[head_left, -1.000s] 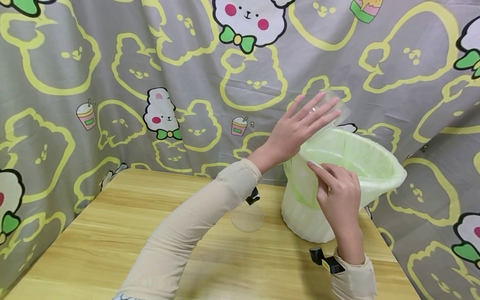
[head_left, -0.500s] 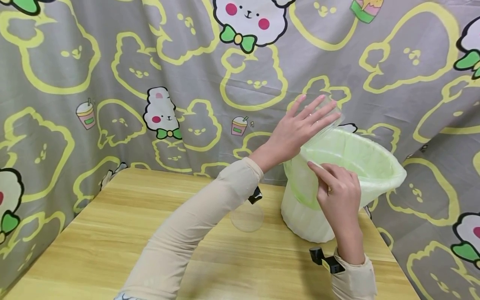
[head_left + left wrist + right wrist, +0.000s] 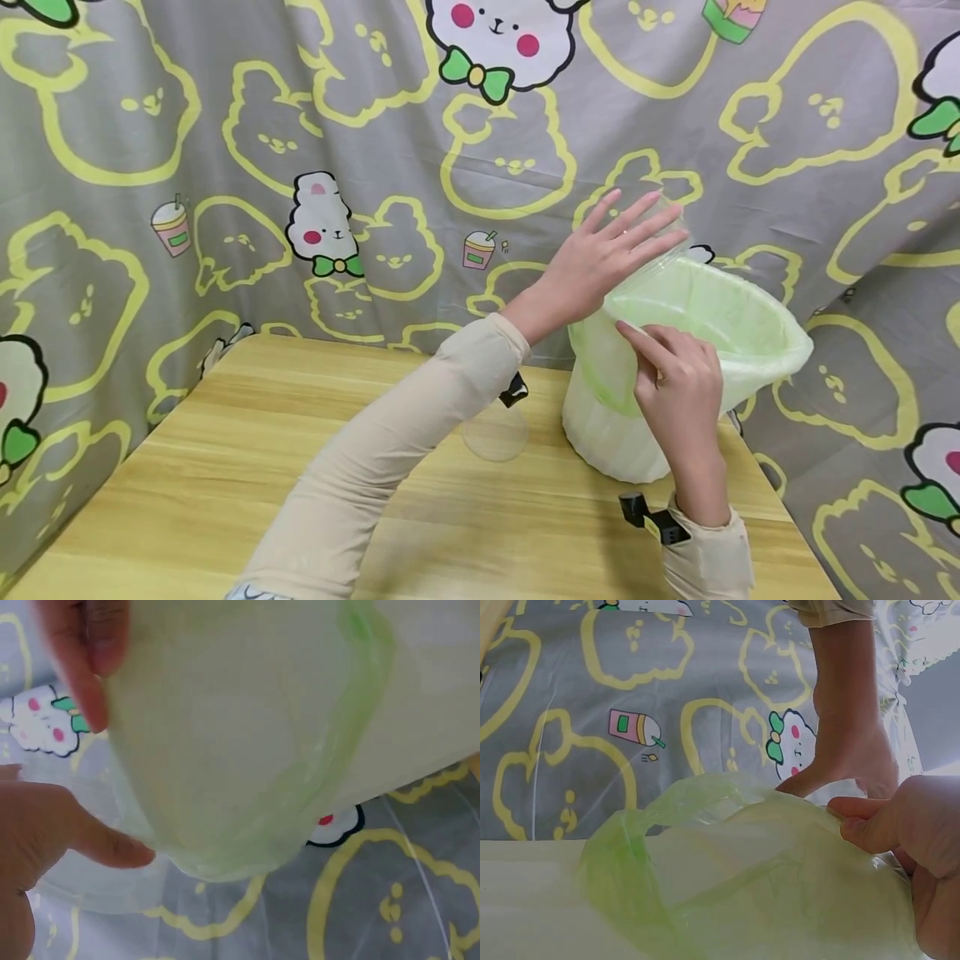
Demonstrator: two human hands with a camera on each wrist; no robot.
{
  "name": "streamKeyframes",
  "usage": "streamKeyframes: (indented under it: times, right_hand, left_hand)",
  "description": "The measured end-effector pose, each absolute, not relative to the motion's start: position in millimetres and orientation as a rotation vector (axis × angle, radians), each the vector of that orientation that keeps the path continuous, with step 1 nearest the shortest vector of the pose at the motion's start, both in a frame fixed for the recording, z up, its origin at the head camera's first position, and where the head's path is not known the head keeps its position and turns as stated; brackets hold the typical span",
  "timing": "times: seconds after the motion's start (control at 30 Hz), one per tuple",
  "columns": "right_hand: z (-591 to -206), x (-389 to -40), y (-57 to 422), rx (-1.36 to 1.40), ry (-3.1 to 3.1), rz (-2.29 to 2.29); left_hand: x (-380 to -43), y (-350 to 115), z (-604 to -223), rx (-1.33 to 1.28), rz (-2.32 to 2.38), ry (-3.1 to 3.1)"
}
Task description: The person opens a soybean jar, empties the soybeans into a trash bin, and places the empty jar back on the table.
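Note:
A white trash can (image 3: 611, 446) stands at the right of the table, lined with a pale green bag (image 3: 742, 321) folded over its rim. My right hand (image 3: 681, 387) pinches the lined rim at the near side, thumb and fingertips together. At the rim's left side, my left hand (image 3: 592, 258) holds a clear plastic container (image 3: 663, 265) tilted over the opening, its fingers spread along the outside. In the left wrist view the left thumb (image 3: 112, 847) lies close to the bag's edge. Much of the container is hidden behind the fingers.
A clear round lid (image 3: 495, 433) lies flat on the wooden table (image 3: 262, 433), left of the can. Behind the table hangs a grey patterned curtain (image 3: 405, 158). Black wrist cameras (image 3: 652, 521) sit on both sleeves.
My left hand and the clear container have shifted slightly back and forth over the can's opening. The right hand keeps its grip on the rim, and the can stays in place.

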State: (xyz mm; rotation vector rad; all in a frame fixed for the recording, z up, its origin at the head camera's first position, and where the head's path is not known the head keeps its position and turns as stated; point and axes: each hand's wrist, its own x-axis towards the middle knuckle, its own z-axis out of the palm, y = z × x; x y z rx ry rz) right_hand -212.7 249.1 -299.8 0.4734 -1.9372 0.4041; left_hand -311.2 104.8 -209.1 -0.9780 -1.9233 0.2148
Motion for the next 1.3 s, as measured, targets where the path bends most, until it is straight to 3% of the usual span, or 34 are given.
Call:
streamKeyframes:
  times: [0.73, 1.03, 1.3]
  right_hand:
    - [-303.4, -213.2, 245.2, 0.475, -1.956, 0.412]
    - [-301.3, -212.1, 245.5, 0.46, -1.94, 0.423]
    - [-299.5, -212.1, 244.0, 0.443, -1.894, 0.448]
  left_hand:
    - [-313.0, 85.6, -216.8, -0.881, 0.064, -1.859]
    - [-313.3, 53.3, -222.5, -0.813, -0.254, -1.938]
    - [-316.3, 6.9, -249.3, -0.776, -0.634, -1.921]
